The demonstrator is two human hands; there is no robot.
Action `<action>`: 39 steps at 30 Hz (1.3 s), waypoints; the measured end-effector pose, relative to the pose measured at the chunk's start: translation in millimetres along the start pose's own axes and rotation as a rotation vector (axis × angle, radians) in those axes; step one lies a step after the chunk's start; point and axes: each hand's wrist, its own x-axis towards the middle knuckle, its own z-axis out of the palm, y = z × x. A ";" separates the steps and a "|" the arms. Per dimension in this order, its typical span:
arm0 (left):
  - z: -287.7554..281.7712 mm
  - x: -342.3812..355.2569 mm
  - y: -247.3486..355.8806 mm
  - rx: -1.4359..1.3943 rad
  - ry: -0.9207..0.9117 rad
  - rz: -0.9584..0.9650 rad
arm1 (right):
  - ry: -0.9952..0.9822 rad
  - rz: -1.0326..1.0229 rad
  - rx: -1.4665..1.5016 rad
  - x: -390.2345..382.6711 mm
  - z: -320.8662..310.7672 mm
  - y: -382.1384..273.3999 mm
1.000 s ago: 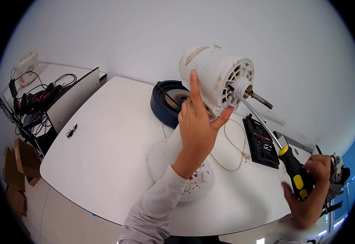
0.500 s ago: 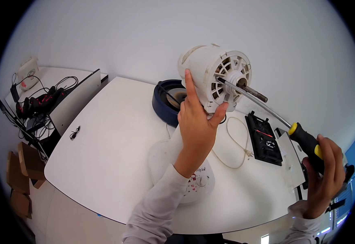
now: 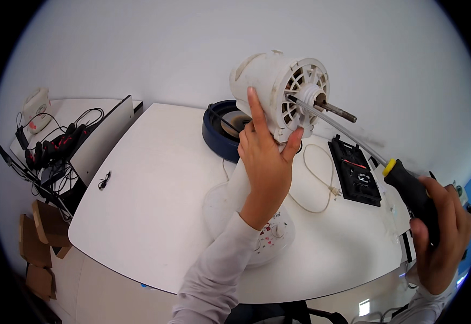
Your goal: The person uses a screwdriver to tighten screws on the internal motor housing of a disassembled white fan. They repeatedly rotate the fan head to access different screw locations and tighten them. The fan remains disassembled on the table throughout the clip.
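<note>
Left hand (image 3: 268, 162) clasps a white plastic cylinder (image 3: 261, 76), part-hiding a round navy basin (image 3: 214, 141); right hand (image 3: 446, 235) grips a black-handled screwdriver (image 3: 404, 182). Open black plastic case (image 3: 363, 191) holds a slim red tool (image 3: 353, 163).

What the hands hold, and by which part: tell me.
Right hand: the screwdriver, by its black handle. Left hand: the white motor housing, by its lower side.

To your left, open brown cardboard boxes (image 3: 35, 243) sit on the pale floor (image 3: 100, 286). Beyond them, a side desk (image 3: 118, 103) bears a black-and-red bundle (image 3: 57, 146) among dark cables and a white case (image 3: 37, 112). A small black cord (image 3: 104, 181) lies on your table's (image 3: 154, 216) left side, near its edge.
</note>
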 end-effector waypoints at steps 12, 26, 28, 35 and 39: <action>0.9 -5.2 7.0 0.073 -0.025 0.036 | 0.091 -0.057 0.288 6.5 4.4 10.6; 3.5 -13.2 9.0 0.166 0.012 0.081 | 0.089 0.161 0.514 15.4 19.4 31.9; 5.4 -16.7 8.7 0.273 0.025 0.132 | 0.050 0.261 0.574 13.1 18.8 31.9; 6.8 -22.6 7.2 0.331 0.011 0.180 | -0.091 -0.094 0.563 16.0 4.8 27.8; 3.1 -20.5 7.8 0.193 -0.009 0.143 | 0.025 -0.187 0.326 12.5 20.8 28.6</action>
